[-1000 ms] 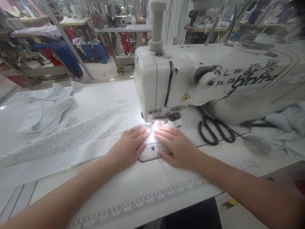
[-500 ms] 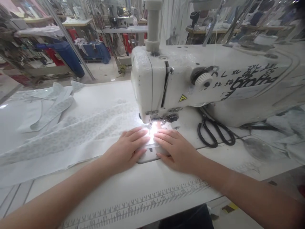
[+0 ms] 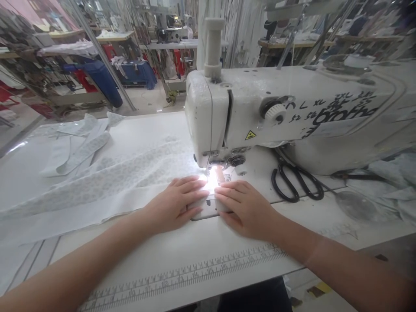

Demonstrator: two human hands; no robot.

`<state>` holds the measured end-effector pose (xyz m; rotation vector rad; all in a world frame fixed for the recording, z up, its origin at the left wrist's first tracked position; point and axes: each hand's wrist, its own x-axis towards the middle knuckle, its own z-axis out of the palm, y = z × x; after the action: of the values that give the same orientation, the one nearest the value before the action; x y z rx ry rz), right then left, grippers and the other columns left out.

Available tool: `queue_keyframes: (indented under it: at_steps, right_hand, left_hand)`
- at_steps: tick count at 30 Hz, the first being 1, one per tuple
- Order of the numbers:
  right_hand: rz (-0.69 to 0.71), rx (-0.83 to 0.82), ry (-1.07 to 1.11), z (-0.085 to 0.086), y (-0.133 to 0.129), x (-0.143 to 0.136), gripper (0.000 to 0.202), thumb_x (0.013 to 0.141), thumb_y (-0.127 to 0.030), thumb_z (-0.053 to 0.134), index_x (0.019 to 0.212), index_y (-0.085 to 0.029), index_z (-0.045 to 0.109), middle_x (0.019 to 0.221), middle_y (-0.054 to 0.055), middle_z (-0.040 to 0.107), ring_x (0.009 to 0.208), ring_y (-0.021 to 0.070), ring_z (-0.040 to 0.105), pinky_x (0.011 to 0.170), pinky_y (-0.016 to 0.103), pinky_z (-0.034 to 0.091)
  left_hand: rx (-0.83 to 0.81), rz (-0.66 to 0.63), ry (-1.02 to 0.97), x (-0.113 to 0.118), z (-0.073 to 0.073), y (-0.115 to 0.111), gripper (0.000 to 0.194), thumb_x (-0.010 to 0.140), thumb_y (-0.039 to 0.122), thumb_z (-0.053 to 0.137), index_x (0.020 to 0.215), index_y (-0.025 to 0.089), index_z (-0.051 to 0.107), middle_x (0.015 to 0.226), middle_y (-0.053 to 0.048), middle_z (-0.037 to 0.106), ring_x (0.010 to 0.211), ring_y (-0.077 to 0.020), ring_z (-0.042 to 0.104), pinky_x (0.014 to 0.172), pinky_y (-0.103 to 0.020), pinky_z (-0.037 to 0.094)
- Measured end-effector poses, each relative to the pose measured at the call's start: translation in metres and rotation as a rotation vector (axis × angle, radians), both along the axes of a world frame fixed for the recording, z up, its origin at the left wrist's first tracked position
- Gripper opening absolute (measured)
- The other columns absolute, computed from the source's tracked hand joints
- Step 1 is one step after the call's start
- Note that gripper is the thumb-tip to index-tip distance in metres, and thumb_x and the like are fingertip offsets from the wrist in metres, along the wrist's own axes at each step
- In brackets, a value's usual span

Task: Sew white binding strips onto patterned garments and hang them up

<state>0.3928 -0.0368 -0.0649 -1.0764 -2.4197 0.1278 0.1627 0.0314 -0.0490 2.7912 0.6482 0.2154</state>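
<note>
Under the head of a white sewing machine (image 3: 208,117), a bright lamp washes out the needle area. My left hand (image 3: 177,201) lies flat on pale spotted fabric (image 3: 130,173), fingers stretched toward the needle from the left. On the right, my right hand (image 3: 243,206) rests with its fingers extended at the edge of the lit spot, a small gap from the left fingertips. The fabric spreads leftward over the table. Whatever lies right under the presser foot is lost in the glare.
Black-handled scissors (image 3: 297,182) lie right of the needle, below the machine arm. A printed ruler strip (image 3: 195,277) runs along the table's front. Fabric strips (image 3: 78,147) lie at the far left, more cloth (image 3: 390,182) at the right. Other sewing tables stand behind.
The whole view has shifted slightly, so machine and hands appear a little farther right. Both hands keep nearly the same place beside the needle; the fabric looks almost unchanged.
</note>
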Motion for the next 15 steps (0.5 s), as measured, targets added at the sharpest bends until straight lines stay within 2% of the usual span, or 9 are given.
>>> queue_keyframes:
  at_steps: [6,10,13,15]
  right_hand:
    - [-0.009,-0.005,-0.017,-0.001,-0.002,0.001,0.034,0.086,-0.023,0.047,0.117,-0.012,0.053,0.115,0.01,0.059,0.112,0.0254,0.048,0.096,0.044,0.04]
    - [-0.02,0.018,-0.008,-0.002,-0.001,-0.001,0.034,0.086,-0.023,0.048,0.117,-0.012,0.052,0.118,0.011,0.057,0.113,0.0255,0.047,0.095,0.044,0.04]
    - [-0.038,0.027,-0.015,0.001,0.002,0.001,0.029,0.087,-0.022,0.047,0.114,-0.013,0.054,0.114,0.01,0.059,0.11,0.0249,0.048,0.094,0.042,0.041]
    - [-0.1,0.067,-0.018,0.006,0.001,0.01,0.025,0.088,-0.022,0.045,0.109,-0.013,0.056,0.109,0.01,0.061,0.105,0.0246,0.051,0.091,0.041,0.044]
  left_hand:
    - [-0.015,0.011,-0.002,0.001,0.001,0.003,0.038,0.089,0.035,0.043,0.125,0.027,0.049,0.134,-0.002,0.047,0.127,-0.0245,0.035,0.103,-0.043,0.031]
    - [0.024,0.011,-0.037,0.003,0.003,0.019,0.036,0.088,0.036,0.045,0.122,0.026,0.052,0.132,-0.003,0.049,0.123,-0.0241,0.04,0.105,-0.043,0.029]
    - [0.021,0.034,-0.042,0.006,0.006,0.032,0.034,0.087,0.033,0.046,0.119,0.024,0.054,0.124,-0.005,0.054,0.115,-0.0226,0.046,0.101,-0.04,0.034]
    - [0.02,0.047,-0.05,0.006,0.007,0.036,0.033,0.086,0.032,0.047,0.118,0.024,0.054,0.116,-0.005,0.058,0.11,-0.0217,0.048,0.098,-0.037,0.037]
